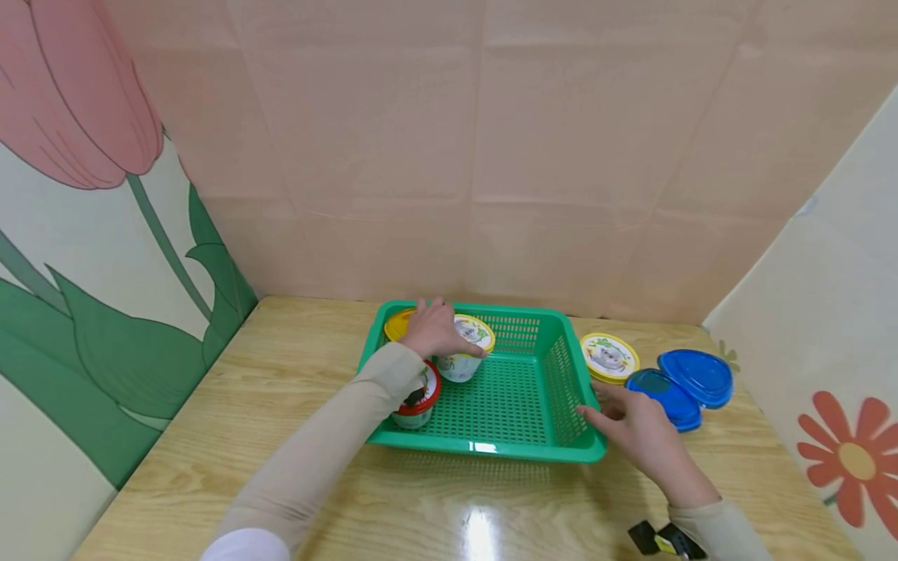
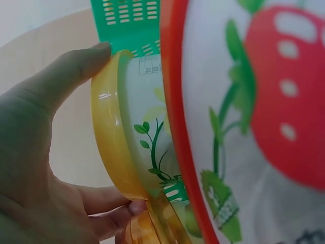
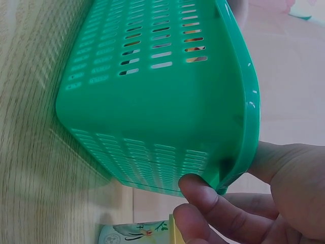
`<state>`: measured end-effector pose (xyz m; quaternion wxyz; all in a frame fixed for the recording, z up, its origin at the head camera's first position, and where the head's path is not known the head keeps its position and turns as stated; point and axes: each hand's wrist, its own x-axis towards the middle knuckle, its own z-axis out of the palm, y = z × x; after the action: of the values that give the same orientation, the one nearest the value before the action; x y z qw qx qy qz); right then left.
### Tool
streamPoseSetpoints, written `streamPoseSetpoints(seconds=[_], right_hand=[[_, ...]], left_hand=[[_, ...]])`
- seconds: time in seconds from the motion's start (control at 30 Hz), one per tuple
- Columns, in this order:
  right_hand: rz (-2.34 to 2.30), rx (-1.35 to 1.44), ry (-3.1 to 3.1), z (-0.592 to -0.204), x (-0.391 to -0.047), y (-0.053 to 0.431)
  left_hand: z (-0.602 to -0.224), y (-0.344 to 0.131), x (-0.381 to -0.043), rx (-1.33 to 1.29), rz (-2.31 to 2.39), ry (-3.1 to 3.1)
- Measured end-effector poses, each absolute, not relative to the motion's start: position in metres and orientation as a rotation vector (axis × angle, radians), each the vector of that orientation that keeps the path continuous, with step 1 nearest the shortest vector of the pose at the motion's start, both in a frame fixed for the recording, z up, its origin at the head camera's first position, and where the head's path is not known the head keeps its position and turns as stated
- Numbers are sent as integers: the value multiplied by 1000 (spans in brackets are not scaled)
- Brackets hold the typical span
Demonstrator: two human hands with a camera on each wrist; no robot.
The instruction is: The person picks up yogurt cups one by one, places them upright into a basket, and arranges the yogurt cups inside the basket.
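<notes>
Over the left part of a green plastic basket point(image 1: 491, 449), my left hand point(image 1: 435, 331) grips a white tub with a yellow lid point(image 1: 459, 368). In the left wrist view, its thumb and fingers span the yellow lid point(image 2: 106, 127) from opposite sides. Nearer me in the basket is a tub with a red lid point(image 1: 414, 418), partly covered by my wrist. An amber-lidded container point(image 1: 397, 325) sits at the back left corner, partly hidden by the hand. My right hand point(image 1: 645, 432) holds the basket's right rim, thumb over the edge and fingers along the outer wall.
Right of the basket, another yellow-lidded tub point(image 1: 610, 357) stands on the wooden table point(image 1: 309, 335). Two blue-lidded containers point(image 1: 696, 377) are beside it, close together. A pinkish covering point(image 1: 449, 156) closes off the back, with painted walls at both sides.
</notes>
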<state>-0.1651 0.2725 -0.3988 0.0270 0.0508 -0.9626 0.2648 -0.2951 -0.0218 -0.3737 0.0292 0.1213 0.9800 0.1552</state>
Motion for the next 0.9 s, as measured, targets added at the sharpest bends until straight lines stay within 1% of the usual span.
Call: streamPoseSetpoints(seconds=[0.9], right_hand=[[816,150,-2978,-398,-165,270]], left_hand=[[-375,-21,-296,366,350,2972]])
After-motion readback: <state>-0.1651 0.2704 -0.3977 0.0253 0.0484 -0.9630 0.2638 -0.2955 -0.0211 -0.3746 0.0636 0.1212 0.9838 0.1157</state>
